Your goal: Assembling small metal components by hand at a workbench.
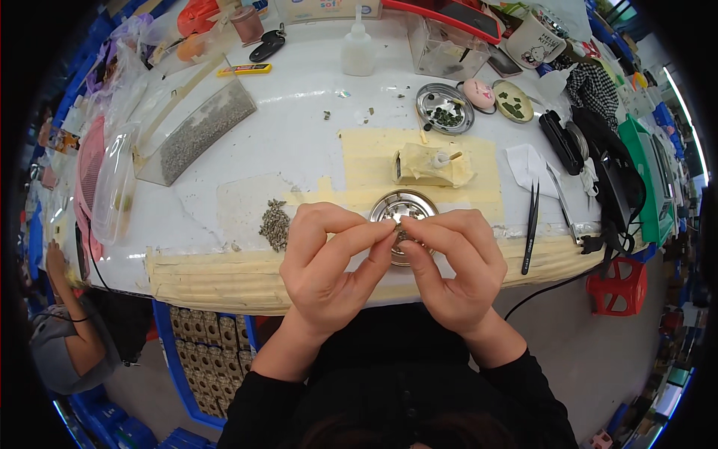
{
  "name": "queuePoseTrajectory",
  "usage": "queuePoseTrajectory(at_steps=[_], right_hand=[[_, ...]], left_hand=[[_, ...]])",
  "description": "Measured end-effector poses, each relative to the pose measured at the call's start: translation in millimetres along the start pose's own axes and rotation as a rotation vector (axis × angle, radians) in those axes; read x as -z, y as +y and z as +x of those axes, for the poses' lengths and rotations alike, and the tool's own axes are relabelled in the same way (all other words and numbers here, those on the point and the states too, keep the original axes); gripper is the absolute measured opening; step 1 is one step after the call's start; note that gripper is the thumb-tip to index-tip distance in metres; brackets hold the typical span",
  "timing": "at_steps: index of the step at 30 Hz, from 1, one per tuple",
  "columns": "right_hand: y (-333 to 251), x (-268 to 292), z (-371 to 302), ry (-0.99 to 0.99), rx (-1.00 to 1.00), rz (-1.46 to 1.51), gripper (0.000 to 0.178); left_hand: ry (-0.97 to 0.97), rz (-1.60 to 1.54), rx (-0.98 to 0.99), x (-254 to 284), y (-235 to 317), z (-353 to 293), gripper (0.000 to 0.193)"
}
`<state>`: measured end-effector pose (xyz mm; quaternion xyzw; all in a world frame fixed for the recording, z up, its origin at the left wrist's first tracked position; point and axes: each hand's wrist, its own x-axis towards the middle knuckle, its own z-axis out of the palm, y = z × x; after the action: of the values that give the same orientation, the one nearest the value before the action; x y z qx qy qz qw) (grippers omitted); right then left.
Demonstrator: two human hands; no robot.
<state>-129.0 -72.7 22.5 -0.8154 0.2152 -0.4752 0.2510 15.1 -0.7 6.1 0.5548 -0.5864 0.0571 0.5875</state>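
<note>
My left hand (pixel 329 266) and my right hand (pixel 461 258) meet above a round metal dish (pixel 381 203) near the table's front edge. Each has thumb and forefinger pinched together, fingertips almost touching around a tiny piece I cannot make out. Small pieces lie in the dish, partly covered by my fingers. To the left of my left hand is a pile of small grey-brown pieces (pixel 274 223). Beyond the dish stands a block wrapped in yellowish tape (pixel 426 173), with a small nozzle on top. Black tweezers (pixel 530 232) lie to the right of my right hand.
Silver tweezers (pixel 559 196) and white paper (pixel 529 166) lie at right. A clear box of grey pieces (pixel 206 131) stands at left. Farther back are a dish of dark green pieces (pixel 454 97), a squeeze bottle (pixel 358 49) and a mug (pixel 535 41). Another person's arm (pixel 71 322) shows at far left.
</note>
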Motion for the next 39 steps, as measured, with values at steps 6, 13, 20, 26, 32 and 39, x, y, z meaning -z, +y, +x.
queuePoseTrajectory(at_steps=[6,13,20,26,32,39], right_hand=[[3.2,6.2,-0.4,-0.159,-0.492,0.595,0.012],[6.7,14.1,1.3,-0.243,-0.655,0.848,0.006],[9.2,11.1,3.5,-0.206,-0.494,0.639,0.006],[7.4,11.8,4.4,-0.183,-0.337,0.425,0.004],[7.6,13.2,1.2,-0.234,-0.524,0.712,0.007],[-2.1,4.5,2.9,-0.266,-0.715,1.02,0.013]], left_hand=[[-0.022,-0.012,-0.079,0.8,2.2,-0.2,0.031],[-0.042,-0.032,-0.08,0.3,1.4,-1.0,0.032],[-0.048,-0.083,-0.026,-0.6,1.7,-0.1,0.03],[-0.069,-0.062,-0.045,-0.4,0.1,0.6,0.029],[-0.072,-0.119,-0.033,1.7,-0.2,-0.4,0.029],[-0.036,-0.26,0.051,4.4,-0.7,0.8,0.026]])
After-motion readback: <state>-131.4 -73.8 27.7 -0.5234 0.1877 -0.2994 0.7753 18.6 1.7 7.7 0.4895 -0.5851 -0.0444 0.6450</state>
